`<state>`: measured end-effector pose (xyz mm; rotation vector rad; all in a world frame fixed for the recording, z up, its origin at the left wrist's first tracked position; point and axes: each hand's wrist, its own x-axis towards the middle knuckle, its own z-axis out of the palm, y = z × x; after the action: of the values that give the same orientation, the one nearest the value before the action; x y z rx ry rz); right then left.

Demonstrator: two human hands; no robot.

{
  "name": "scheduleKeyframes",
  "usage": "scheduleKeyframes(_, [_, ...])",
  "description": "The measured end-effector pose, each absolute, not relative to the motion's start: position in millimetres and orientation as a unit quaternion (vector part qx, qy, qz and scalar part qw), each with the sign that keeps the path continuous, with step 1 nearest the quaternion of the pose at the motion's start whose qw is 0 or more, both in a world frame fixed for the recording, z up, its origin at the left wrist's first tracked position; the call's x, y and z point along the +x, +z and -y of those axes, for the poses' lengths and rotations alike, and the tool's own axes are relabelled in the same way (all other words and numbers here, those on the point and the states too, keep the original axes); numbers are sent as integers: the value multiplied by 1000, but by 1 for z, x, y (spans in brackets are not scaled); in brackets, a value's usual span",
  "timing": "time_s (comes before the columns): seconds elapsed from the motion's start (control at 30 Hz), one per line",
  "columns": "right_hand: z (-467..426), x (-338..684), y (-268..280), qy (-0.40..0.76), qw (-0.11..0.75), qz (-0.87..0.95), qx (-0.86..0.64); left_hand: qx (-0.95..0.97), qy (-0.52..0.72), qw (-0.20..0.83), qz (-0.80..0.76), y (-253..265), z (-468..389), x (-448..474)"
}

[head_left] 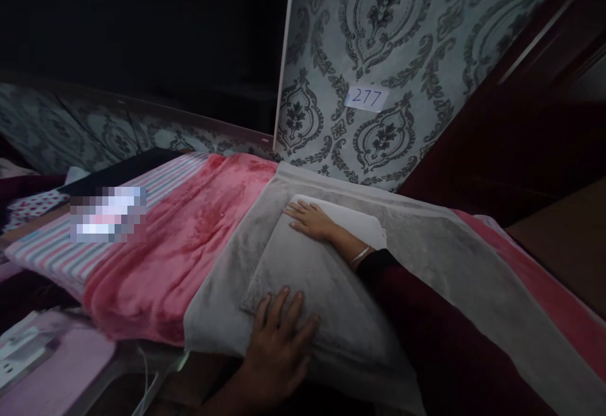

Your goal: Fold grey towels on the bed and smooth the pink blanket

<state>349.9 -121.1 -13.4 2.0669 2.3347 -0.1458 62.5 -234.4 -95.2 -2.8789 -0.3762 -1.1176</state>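
A folded grey plush cloth (322, 271) lies on a larger spread grey plush cloth (426, 245). Fingers stretched, my right hand (310, 219) rests flat on its far left corner, where a paler, smooth edge shows. My left hand (279, 340) is at the near left edge, its fingers spread over the folded cloth and holding nothing. A thin bracelet and a dark red sleeve with a black cuff are on my right arm.
A pink plush blanket (180, 245) and a striped cloth (177, 179) lie to the left, with a blurred-out patch on top. Behind them is a large dark screen (156, 37). A pink stool-like surface (80, 365) holds a power strip (21, 356) at lower left.
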Motion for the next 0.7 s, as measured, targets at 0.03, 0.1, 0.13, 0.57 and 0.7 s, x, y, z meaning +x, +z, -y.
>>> scheduleKeyframes(0.03, [112,356,-15,-48,8,-740,671,-923,-365,15,121,-96,234,63])
scheduleKeyframes(0.1, [99,365,-17,-53,-2,-721,691,-920,-373,12,120,-97,234,64])
scheduleKeyframes(0.13, [93,368,-18,-56,-7,-709,703,-919,-376,9,119,-97,233,64])
scheduleKeyframes(0.57, [156,361,3,-41,-87,-665,741,-916,-382,-35,115,-85,229,64])
scheduleKeyframes(0.7, [246,367,-1,-28,-88,-685,723,-921,-377,-36,93,-60,237,71])
